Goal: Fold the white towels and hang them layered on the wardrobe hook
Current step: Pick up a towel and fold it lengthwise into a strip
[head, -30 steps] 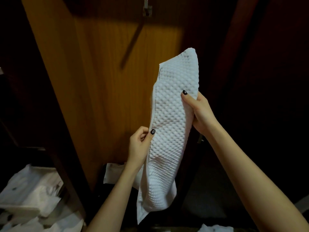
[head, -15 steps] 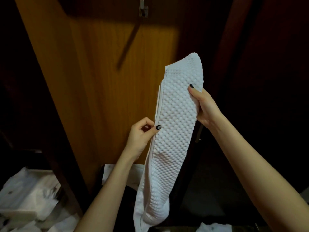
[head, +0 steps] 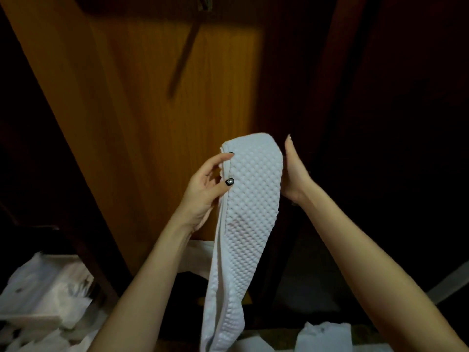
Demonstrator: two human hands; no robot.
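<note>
A white waffle-textured towel, folded into a long narrow strip, hangs upright in front of me. My left hand pinches its left edge near the top, thumb on the front. My right hand presses flat against the towel's right edge, fingers hidden behind the cloth. The towel's lower end droops toward the bottom of the view. A metal hook is fixed high on the wooden wardrobe door, far above the towel.
Crumpled white cloth or bags lie at the lower left. More white fabric sits at the bottom right, and a white piece shows behind the towel. The wardrobe's inside to the right is dark.
My left hand slid up the towel's left edge to near the top. The top of the towel came down and now sits lower, level with both hands.
</note>
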